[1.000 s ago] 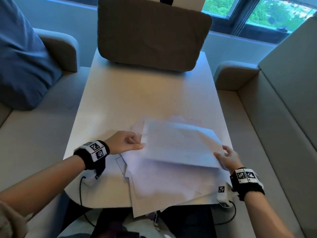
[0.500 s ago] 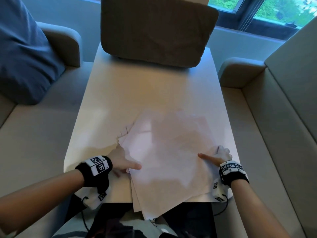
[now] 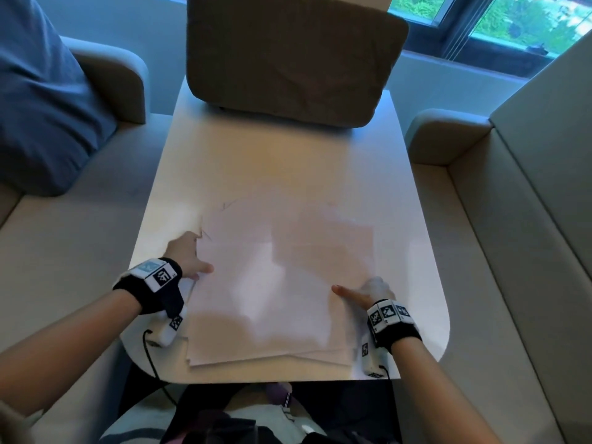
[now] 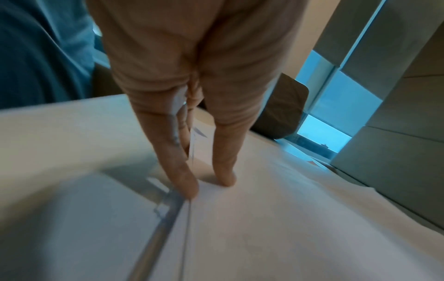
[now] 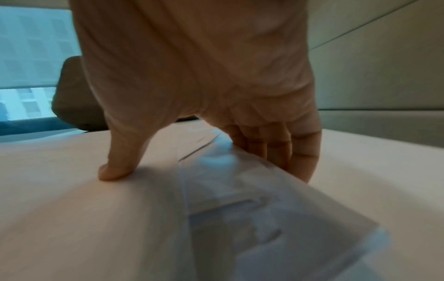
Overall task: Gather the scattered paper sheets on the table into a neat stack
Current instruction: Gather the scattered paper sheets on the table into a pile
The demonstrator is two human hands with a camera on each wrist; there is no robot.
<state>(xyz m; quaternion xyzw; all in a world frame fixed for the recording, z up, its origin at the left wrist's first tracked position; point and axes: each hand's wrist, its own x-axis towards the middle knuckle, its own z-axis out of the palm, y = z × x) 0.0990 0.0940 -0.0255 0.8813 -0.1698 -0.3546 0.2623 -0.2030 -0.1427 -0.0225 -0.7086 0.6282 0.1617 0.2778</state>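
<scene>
Both hands, left hand (image 3: 189,256) and right hand (image 3: 368,291), pinch the paper pile (image 3: 275,283) near the bench's (image 3: 288,161) front edge; uneven squeezing could buckle sheets.

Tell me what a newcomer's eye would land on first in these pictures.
First, the pile of paper sheets on the near half of the white table, its edges uneven. The left hand and right hand grip its two sides, thumbs on top and fingers at the edges. Next, the brown cushion at the table's far end.
</scene>
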